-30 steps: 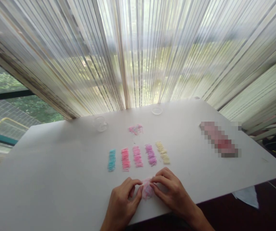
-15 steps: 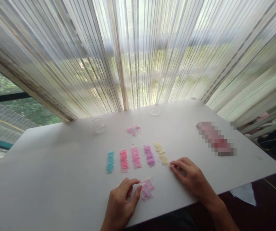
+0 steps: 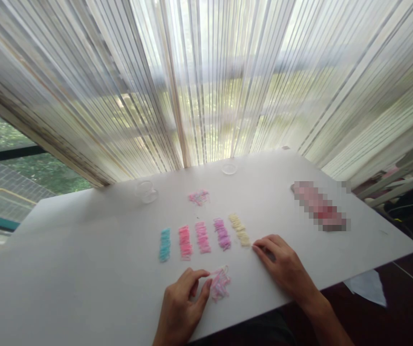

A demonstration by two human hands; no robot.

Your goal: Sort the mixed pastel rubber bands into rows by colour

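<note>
Rows (image 3: 202, 237) spaced, likely against mixing, my left hand (image 3: 185, 299) gapes beside the jumble (image 3: 221, 284), right hand (image 3: 285, 263), grip unclear, at cream strips (image 3: 240, 230).

On the left, we see wide room on the worktop (image 3: 77, 269) for a hand to slide through. In the middle, five rows of little strings (image 3: 202, 237) are in the way, with thin gaps between them. The near pile (image 3: 221, 284) sits between the left hand (image 3: 187, 300) and right hand (image 3: 284, 264). Far off, the curtain (image 3: 221, 96) blocks us. On the right, we can pass between the right hand and the blurry pink thing (image 3: 320, 206).
</note>
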